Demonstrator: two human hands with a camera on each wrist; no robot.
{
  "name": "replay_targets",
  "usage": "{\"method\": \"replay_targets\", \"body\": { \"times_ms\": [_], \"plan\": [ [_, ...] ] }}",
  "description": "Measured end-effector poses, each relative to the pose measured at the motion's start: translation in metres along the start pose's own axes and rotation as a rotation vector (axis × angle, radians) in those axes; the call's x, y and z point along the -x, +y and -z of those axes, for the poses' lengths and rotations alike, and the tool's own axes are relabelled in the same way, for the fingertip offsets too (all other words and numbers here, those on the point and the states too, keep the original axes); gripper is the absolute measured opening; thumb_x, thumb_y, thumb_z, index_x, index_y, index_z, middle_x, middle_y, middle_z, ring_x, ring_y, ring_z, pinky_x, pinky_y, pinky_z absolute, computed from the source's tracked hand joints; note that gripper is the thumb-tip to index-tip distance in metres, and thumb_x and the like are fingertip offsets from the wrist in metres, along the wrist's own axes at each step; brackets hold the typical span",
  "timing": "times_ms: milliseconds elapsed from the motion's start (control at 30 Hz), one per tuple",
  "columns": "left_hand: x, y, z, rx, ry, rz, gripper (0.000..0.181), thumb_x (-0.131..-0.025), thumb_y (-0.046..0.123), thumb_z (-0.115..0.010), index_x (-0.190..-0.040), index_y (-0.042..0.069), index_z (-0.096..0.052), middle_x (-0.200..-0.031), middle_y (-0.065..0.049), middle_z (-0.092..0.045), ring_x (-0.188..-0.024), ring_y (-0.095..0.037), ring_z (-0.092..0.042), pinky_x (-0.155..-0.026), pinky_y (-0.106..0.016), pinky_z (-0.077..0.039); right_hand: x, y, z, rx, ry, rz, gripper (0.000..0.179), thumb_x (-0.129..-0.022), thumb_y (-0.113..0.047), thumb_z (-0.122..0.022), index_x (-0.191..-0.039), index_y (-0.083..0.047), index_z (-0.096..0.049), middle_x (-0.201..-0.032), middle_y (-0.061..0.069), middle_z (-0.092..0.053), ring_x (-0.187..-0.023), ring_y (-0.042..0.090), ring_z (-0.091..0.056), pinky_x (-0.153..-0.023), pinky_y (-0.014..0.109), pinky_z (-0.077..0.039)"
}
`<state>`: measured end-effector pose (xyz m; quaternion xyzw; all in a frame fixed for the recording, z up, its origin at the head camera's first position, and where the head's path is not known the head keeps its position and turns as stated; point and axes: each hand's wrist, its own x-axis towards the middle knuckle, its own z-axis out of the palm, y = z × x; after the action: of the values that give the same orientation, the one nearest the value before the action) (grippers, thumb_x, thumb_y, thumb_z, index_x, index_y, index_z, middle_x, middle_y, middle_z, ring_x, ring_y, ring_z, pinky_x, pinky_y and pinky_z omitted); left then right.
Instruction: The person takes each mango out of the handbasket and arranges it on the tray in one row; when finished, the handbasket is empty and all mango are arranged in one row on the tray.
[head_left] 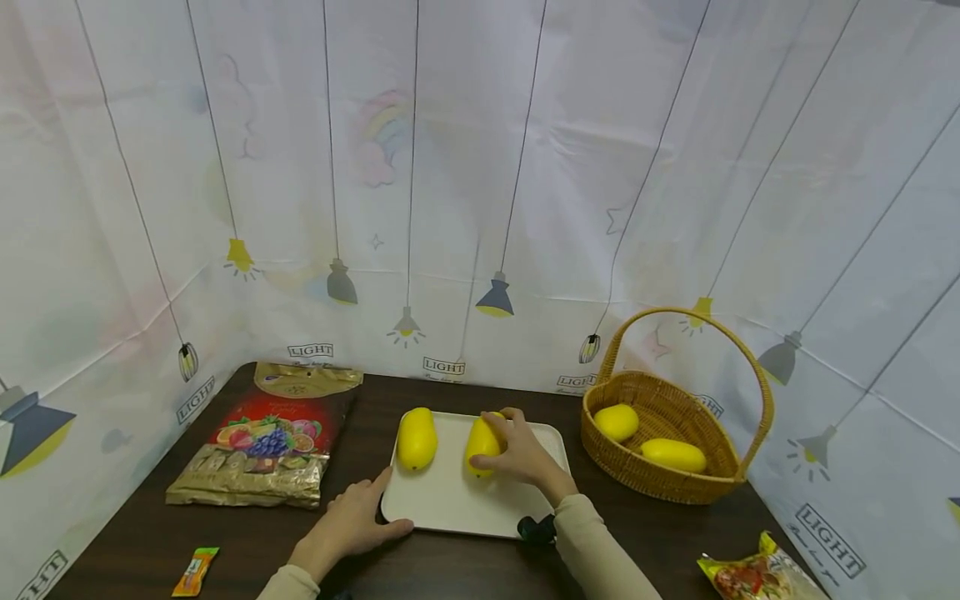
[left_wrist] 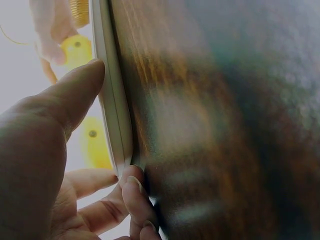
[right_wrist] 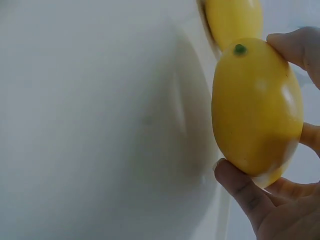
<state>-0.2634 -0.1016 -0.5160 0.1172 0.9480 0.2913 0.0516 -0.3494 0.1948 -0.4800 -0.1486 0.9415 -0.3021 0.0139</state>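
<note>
My right hand (head_left: pixel 517 450) grips a smooth yellow mango (right_wrist: pixel 257 107) over the right half of a white rectangular tray (head_left: pixel 450 508). A small green stem tip shows at one end of that mango. A second yellow mango (head_left: pixel 417 439) lies on the tray's left side. At the tray's near left corner, my left hand (head_left: pixel 351 518) holds the edge. Its thumb (left_wrist: pixel 82 87) lies on the rim in the left wrist view, and the fingers (left_wrist: pixel 134 192) curl at the corner.
A wicker basket (head_left: pixel 637 475) with a tall handle stands right of the tray, holding two yellow mangoes (head_left: pixel 672 455). A large red and gold fruit-print bag (head_left: pixel 262 442) lies at left. A small orange packet (head_left: pixel 196 572) and a yellow snack bag (head_left: pixel 765 573) lie near the front.
</note>
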Motion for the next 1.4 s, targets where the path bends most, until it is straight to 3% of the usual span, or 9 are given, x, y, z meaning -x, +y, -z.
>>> {"method": "replay_targets", "body": {
  "times_ms": [267,433,633,1400],
  "plan": [
    [0.001,-0.001,0.001,0.008,-0.014,0.021,0.100,-0.078,0.061,-0.078,-0.157,0.017,-0.035,-0.128,-0.024,-0.063,-0.114,-0.048,-0.062,-0.089,-0.076,-0.043,-0.009,-0.011,-0.017,0.020,-0.048,0.065,0.084,-0.078,-0.052,-0.075,-0.150,-0.019,-0.047,-0.159,0.020,-0.032,-0.137,0.041,-0.044,-0.107,0.063,-0.043],
    [0.001,-0.002,0.001,0.012,-0.017,0.014,0.099,-0.079,0.061,-0.077,-0.157,0.017,-0.035,-0.128,-0.024,-0.064,-0.113,-0.047,-0.062,-0.088,-0.074,-0.044,-0.011,-0.015,-0.022,0.001,-0.040,0.045,0.083,-0.079,-0.052,-0.075,-0.150,-0.021,-0.047,-0.160,0.022,-0.027,-0.137,0.042,-0.045,-0.108,0.063,-0.043],
    [0.002,-0.001,0.001,0.018,-0.021,0.008,0.098,-0.079,0.060,-0.077,-0.157,0.016,-0.036,-0.129,-0.024,-0.063,-0.115,-0.048,-0.061,-0.088,-0.076,-0.043,-0.014,-0.017,-0.025,-0.017,-0.036,0.030,0.083,-0.078,-0.051,-0.075,-0.150,-0.020,-0.048,-0.154,0.023,-0.029,-0.127,0.037,-0.050,-0.106,0.058,-0.046],
    [0.000,-0.001,0.002,0.027,-0.024,-0.015,0.099,-0.080,0.060,-0.077,-0.157,0.014,-0.035,-0.128,-0.024,-0.064,-0.116,-0.047,-0.061,-0.088,-0.075,-0.043,-0.024,-0.028,-0.026,0.012,-0.074,0.083,0.080,-0.083,-0.052,-0.070,-0.151,-0.017,-0.047,-0.150,0.025,-0.036,-0.132,0.041,-0.047,-0.106,0.062,-0.044]
  ]
}}
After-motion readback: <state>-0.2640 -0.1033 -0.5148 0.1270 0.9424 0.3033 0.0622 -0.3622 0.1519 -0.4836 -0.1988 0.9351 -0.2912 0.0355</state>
